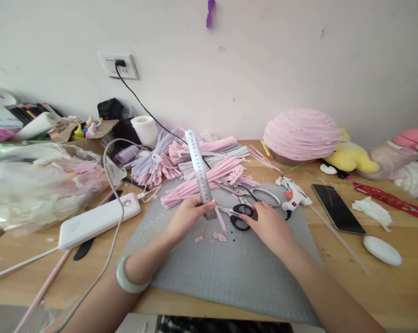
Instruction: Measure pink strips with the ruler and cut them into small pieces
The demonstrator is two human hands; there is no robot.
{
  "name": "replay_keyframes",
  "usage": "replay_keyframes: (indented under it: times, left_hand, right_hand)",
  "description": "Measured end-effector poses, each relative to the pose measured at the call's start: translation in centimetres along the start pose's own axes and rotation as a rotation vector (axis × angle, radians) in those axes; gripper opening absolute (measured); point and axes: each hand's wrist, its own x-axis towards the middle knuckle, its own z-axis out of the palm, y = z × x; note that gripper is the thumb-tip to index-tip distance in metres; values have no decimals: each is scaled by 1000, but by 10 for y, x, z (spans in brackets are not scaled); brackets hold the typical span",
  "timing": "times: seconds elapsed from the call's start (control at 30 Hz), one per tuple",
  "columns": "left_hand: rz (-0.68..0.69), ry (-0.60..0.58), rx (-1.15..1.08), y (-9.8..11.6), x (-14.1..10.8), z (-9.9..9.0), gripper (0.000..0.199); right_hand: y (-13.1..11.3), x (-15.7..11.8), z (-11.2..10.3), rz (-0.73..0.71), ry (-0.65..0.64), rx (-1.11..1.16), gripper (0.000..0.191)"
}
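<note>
My left hand (190, 213) is closed round the lower end of a steel ruler (197, 169), which tilts up and away. A short pink pipe cleaner (220, 219) sticks out from under the same fingers, along the ruler's edge. My right hand (269, 224) has its thumb and fingers closed at the black handles of a pair of scissors (241, 223), whose blades point left towards the pipe cleaner. Small pink offcuts (220, 237) lie on the grey cutting mat (229, 282) below. Behind the hands is a bundle of pink pipe cleaners (202, 179).
Grey-handled scissors (268, 196) and a glue gun (295, 198) lie by my right hand. Farther right are a phone (338, 209) and a white oval object (382, 250). A pink dome (302, 134) stands behind. Left are a power bank (99, 221), its cable and plastic bags (38, 185).
</note>
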Motion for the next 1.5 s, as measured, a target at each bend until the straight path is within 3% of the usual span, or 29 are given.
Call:
replay_keyframes:
  times: [0.2,0.37,0.57,0.7,0.9,1.07,1.2,1.3,1.37,1.5]
  left_hand:
    - [-6,20,-78,-4,6,-9,29]
    - [11,12,-153,-6,8,-10,28]
    - [23,32,-125,-7,10,-12,25]
    - [2,52,-92,-3,9,-15,25]
    - [-34,27,-26,8,6,-18,24]
    - [-33,-78,36,10,6,-25,21]
    - [-49,-182,46,12,6,-31,21]
    - [-39,-218,66,15,4,-32,20]
    - [-22,-240,75,17,3,-31,19]
    - [-13,-284,87,17,1,-28,20]
  right_hand:
    - [-6,-3,1,-71,113,-105,28]
    - [-14,-8,4,-145,18,-138,25]
    - [-16,-10,3,-175,-2,-93,13]
    - [-9,-4,-7,-86,-54,193,16]
    - [1,4,-19,110,-472,1021,24]
    - [0,2,-12,110,-562,1415,34]
    - [8,2,-8,-161,-806,1358,47]
    - [17,3,-11,-370,-874,1228,56]
    - [21,5,-13,-415,-919,1138,57]
    - [19,9,-12,-368,-1002,886,51]
